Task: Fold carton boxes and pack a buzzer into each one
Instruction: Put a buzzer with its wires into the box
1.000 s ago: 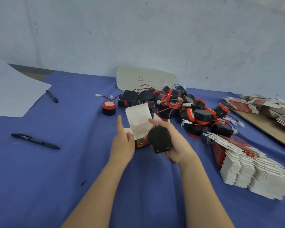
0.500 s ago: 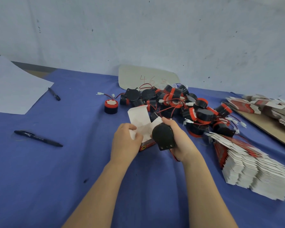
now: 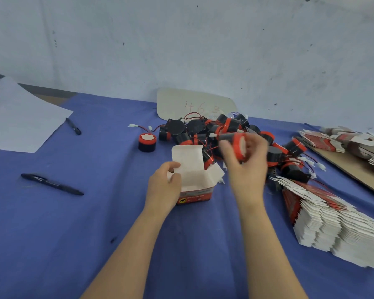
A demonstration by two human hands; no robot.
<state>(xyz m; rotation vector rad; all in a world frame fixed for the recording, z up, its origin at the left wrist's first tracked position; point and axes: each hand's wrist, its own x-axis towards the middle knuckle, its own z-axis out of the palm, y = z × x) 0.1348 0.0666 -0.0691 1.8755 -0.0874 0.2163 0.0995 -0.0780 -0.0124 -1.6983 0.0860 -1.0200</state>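
The box (image 3: 194, 182) stands upright on the blue cloth, top open, its white lid flap raised at the back and a side flap splayed right; its front is red with a small yellow mark. The left hand (image 3: 163, 188) grips its left side. The buzzer (image 3: 235, 145), a blurred black cylinder with a red band and white face, is held in the right hand (image 3: 244, 167) above and right of the box. Behind lies a pile (image 3: 203, 128) of like buzzers with red wires, one lone buzzer (image 3: 147, 142) upright to its left. Flat cartons (image 3: 333, 223) lie fanned at right.
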